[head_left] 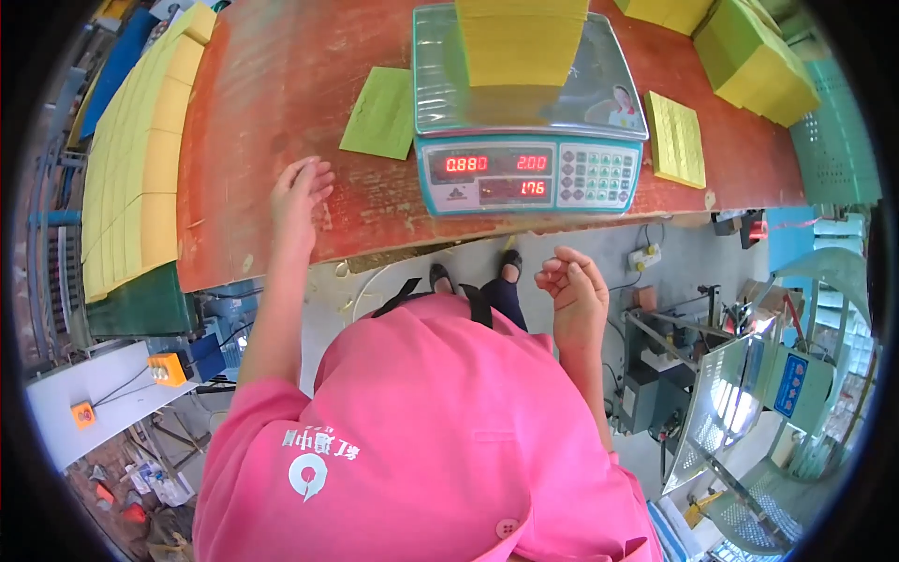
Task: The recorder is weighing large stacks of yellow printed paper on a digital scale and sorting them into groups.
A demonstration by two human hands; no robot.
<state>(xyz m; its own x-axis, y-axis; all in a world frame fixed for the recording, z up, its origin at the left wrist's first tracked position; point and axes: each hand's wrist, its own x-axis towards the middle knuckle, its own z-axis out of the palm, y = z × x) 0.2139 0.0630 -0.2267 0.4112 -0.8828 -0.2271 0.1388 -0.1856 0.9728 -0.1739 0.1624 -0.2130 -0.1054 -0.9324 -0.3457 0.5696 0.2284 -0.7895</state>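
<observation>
My left hand (304, 195) is over the left part of the red table, loosely bent and holding nothing. My right hand (573, 284) hovers in front of the table's near edge, fingers half curled, with nothing seen in it. Between and beyond them stands a digital scale (534, 176) with a lit red display and a keypad. On its metal pan rests a tall yellow block (520, 42), apparently stacked paper, cut off by the upper frame edge. A flat yellow-green stack (380, 112) lies left of the scale, and a thin yellow pad (676, 140) lies to its right.
Long rows of yellow stacks (140, 169) line the left side of the worn red table (253, 112). More yellow blocks (754, 66) sit at the back right, beside a green perforated crate (835, 140). A green chair (815, 365) and metal machinery (655, 393) stand at the right.
</observation>
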